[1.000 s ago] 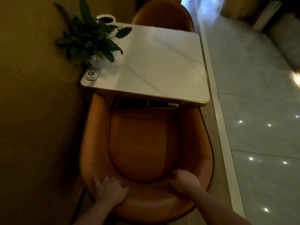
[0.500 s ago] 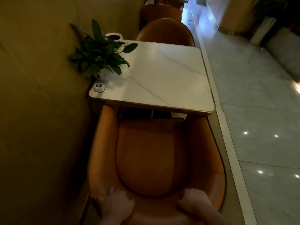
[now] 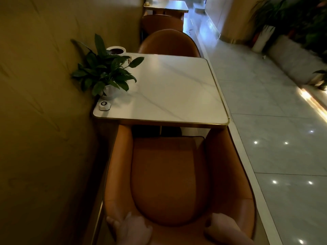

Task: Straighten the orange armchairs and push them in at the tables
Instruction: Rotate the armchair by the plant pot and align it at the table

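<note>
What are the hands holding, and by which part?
The left hand and right hand both grip the orange armchair by the top of its backrest.

Dim overall, warm yellow cast. Brightest zone is the glossy pale grey floor tiles (image 3: 276, 96) on the right: pinpoint ceiling-light reflections, plus a blown-out orange glare strip (image 3: 313, 103) near the right edge. Soft sheen on the white marble square tabletop (image 3: 177, 89). The leafy green potted plant (image 3: 106, 73) throws a shadow on the padded yellow-brown wall (image 3: 44, 103). Seat of the orange leather armchair (image 3: 169, 174) is murky. Wide-angle bowing at the edges. At the bottom, left hand (image 3: 131, 228) and right hand (image 3: 224, 228) are soft and underexposed. Far end is smeared.
</note>
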A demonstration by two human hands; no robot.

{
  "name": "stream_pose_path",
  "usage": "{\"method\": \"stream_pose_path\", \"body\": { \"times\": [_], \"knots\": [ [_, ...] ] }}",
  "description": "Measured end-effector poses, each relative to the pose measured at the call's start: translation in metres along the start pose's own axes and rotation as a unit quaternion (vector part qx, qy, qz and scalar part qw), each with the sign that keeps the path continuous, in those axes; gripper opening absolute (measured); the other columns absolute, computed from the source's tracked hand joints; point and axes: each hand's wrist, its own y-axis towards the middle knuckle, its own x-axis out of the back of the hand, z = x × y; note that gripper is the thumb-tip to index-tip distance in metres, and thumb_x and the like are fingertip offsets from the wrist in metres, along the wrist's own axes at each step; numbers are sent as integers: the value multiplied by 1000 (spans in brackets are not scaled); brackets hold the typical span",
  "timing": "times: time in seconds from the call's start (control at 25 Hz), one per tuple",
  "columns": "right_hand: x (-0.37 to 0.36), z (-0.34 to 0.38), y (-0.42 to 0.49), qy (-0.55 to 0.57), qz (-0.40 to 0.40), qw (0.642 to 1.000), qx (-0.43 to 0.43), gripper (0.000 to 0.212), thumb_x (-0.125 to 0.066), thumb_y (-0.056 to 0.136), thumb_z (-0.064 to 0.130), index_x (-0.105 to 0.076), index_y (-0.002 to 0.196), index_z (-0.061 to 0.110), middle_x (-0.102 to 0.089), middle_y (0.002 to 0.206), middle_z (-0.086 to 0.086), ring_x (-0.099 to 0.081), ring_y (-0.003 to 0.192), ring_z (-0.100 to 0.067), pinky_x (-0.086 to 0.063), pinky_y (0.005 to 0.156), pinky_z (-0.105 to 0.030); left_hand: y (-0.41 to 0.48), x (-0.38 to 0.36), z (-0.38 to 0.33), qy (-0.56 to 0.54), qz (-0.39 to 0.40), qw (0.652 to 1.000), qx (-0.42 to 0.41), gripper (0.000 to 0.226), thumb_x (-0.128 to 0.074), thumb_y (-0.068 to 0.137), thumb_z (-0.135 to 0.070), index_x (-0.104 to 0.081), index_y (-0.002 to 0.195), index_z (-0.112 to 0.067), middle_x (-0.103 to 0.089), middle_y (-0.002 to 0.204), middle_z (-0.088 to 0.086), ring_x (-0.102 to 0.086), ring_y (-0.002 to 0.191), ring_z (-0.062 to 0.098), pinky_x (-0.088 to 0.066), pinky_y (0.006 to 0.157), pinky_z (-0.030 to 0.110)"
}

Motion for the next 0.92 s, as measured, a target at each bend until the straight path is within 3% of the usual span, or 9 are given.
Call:
{"method": "stream_pose_path", "body": {
  "times": [0.12,0.24,0.44,0.6,0.92],
  "knots": [
    [4,3,1,-12,12,1000,5,5,-58,80,40,-59,83,35,-63,91,11,-61,91,-5,-51,89,-25,9,-5,6,49,4,998,-46,52,-41,85,-55,-67,121,-26,-63,130,-7,-42,134,16,7,116,64],
    [4,7,2,-18,20,1000,13,6,-59,80,41,-54,78,38,-61,92,15,-61,94,-4,-50,90,-25,12,-4,15,31,-3,997,-68,52,-44,86,-56,-66,123,-27,-62,131,-7,-41,134,14,1,120,55],
    [5,16,6,-10,21,1000,15,10,-58,84,43,-56,93,39,-60,101,14,-60,100,-6,-48,94,-26,17,5,25,46,16,996,-74,53,-45,87,-57,-66,122,-24,-60,133,-3,-39,135,16,-2,120,54],
    [-1,32,11,-10,14,1000,21,32,-58,81,43,-61,112,38,-63,109,11,-60,103,-8,-47,95,-27,25,14,39,51,9,997,-64,52,-45,88,-56,-66,122,-24,-61,132,-2,-39,135,17,-4,120,52],
    [-4,65,24,-46,20,999,6,29,-53,77,43,-65,98,28,-64,95,7,-63,91,-13,-52,85,-31,43,24,71,51,-18,997,-60,50,-43,90,-56,-69,112,-20,-67,120,-1,-45,129,19,-7,121,52]
  ]
}}
